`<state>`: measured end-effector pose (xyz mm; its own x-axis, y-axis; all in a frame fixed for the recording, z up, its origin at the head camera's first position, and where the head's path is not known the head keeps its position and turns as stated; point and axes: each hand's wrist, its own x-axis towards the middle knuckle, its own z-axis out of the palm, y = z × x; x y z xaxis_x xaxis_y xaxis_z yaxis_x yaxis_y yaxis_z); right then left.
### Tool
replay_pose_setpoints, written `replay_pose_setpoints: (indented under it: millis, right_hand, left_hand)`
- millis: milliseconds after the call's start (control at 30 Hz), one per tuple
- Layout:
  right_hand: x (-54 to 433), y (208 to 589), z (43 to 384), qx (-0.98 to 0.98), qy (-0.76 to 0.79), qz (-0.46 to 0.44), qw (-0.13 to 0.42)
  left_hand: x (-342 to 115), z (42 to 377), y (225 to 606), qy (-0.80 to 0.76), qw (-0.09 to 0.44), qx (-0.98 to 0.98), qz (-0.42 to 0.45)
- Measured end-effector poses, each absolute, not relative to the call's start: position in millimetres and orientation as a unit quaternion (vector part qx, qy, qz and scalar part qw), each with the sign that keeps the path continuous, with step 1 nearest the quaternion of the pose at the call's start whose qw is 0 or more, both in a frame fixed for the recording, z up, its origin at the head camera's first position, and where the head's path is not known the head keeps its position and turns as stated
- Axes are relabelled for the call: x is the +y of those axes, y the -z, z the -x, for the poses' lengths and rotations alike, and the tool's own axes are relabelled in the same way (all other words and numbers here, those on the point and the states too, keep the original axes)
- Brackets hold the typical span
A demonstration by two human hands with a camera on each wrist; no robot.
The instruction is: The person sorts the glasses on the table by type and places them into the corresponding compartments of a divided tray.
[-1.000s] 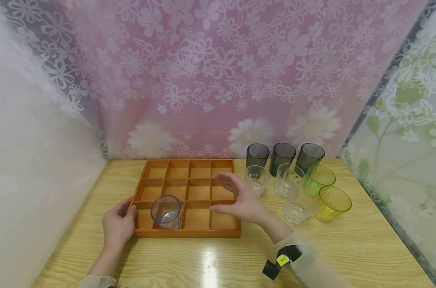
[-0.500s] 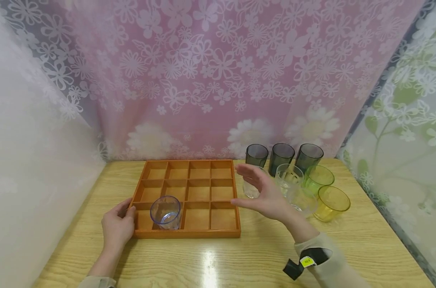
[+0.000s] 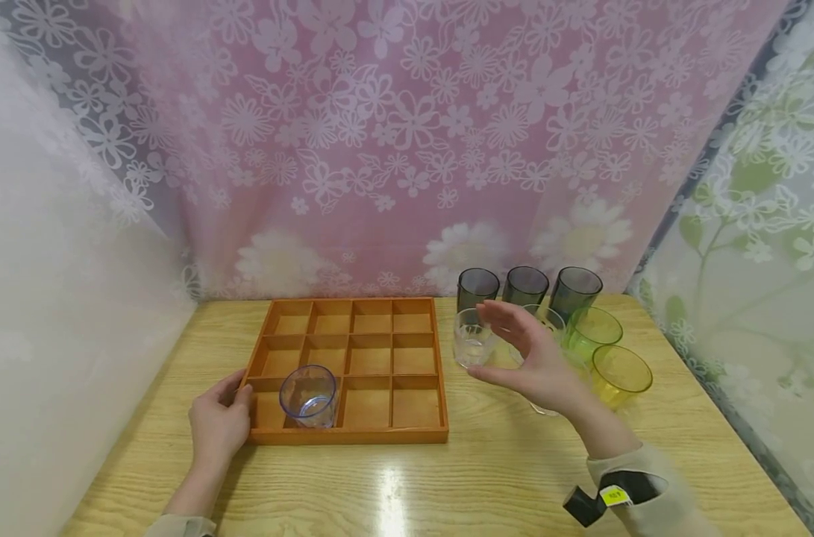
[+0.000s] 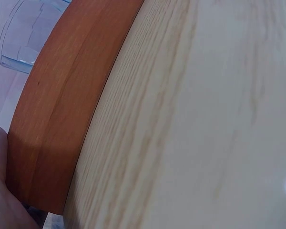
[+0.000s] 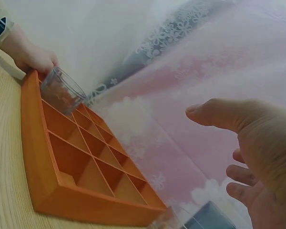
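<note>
The left side of the wooden tray [image 3: 346,435] is gripped near its front corner by the left hand [image 3: 220,418]. Smooth and rectangular, the twelve-compartment tray is laid with its long axis running left to right. In its front row, second compartment from left, a blue-rimmed cup [image 3: 309,395] is held mouth up. Just right of the tray, the upright clear glass [image 3: 471,349] is faced by the right hand [image 3: 548,371], fingers and thumb spread (contact cannot be told). A yellow wrist label [image 3: 615,495] is too small to be read.
</note>
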<state>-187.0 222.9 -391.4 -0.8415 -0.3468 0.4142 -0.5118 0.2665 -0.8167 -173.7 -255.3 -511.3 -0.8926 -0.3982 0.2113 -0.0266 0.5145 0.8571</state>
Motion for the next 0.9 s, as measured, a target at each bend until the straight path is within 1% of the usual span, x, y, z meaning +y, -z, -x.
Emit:
replay_pose_setpoints:
  millis: [500, 633, 767, 900]
  right_hand:
    - [269, 391, 171, -0.808, -0.522, -0.249, 0.112]
    - [283, 395, 167, -0.828, -0.501, -0.219, 0.125]
    - [294, 403, 163, -0.850, -0.478, -0.184, 0.124]
    - [305, 412, 162, -0.855, -0.472, -0.171, 0.130]
  left_hand:
    - [-254, 173, 511, 0.480, 0.188, -0.848, -0.125]
    - [-254, 174, 511, 0.477, 0.196, -0.848, -0.123]
    - [-257, 174, 514, 0.478, 0.193, -0.847, -0.126]
    - [-257, 173, 514, 0.478, 0.194, -0.848, -0.124]
